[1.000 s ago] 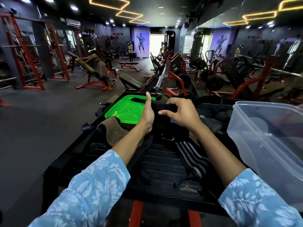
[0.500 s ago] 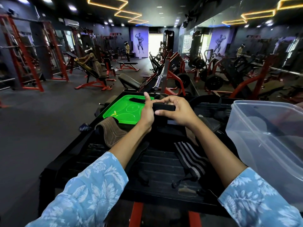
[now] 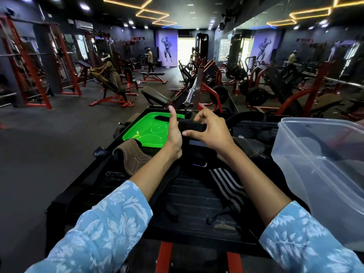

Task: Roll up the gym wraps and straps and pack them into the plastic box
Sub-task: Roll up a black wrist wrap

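The black wrap, mid-frame, is pinched by the right hand and steadied by the left hand's straight-fingered grip to roll tight.

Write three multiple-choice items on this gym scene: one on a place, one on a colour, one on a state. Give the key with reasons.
1. Where does the clear plastic box stand?
A. at the right of the black platform
B. on the green lid
C. on the gym floor at the left

2. What colour is the lid lying past the left hand?
A. red
B. green
C. white

3. What does the right hand do?
A. hangs idle
B. pinches the rolled black wrap
C. lifts the box

Key: 1 A, the box sits at the right edge of the platform; 2 B, the lid is bright green; 3 B, thumb and fingers curl round the roll.
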A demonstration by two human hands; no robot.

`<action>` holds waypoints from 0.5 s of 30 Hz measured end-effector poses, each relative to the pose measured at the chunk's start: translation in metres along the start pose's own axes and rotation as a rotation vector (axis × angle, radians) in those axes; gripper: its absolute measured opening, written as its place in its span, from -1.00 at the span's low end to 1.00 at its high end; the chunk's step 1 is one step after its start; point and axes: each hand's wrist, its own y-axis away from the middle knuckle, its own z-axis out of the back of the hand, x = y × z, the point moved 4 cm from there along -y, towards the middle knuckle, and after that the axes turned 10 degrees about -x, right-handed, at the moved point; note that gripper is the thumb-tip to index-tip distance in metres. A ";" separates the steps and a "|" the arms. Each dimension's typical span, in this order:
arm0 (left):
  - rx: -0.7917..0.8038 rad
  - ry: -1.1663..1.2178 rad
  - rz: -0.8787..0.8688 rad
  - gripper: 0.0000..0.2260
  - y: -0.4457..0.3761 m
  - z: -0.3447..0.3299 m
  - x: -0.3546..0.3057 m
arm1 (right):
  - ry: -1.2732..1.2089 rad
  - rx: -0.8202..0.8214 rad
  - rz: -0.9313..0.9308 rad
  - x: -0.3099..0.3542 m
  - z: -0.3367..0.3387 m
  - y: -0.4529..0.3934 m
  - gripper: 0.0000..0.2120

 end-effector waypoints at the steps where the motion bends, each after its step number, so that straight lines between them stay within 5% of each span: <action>1: -0.035 -0.006 0.027 -0.23 -0.002 0.003 0.000 | 0.023 0.030 0.007 -0.001 0.002 -0.001 -0.62; 3: -0.100 -0.029 0.050 -0.18 -0.006 0.007 0.004 | 0.088 0.092 0.028 -0.003 0.004 -0.002 -0.66; 10: -0.122 -0.003 0.048 -0.58 -0.009 0.006 0.007 | 0.149 0.061 0.046 -0.002 0.006 -0.003 -0.63; 15: -0.103 -0.045 0.065 -0.54 -0.007 0.006 0.008 | -0.024 0.095 -0.018 -0.008 0.004 -0.002 -0.67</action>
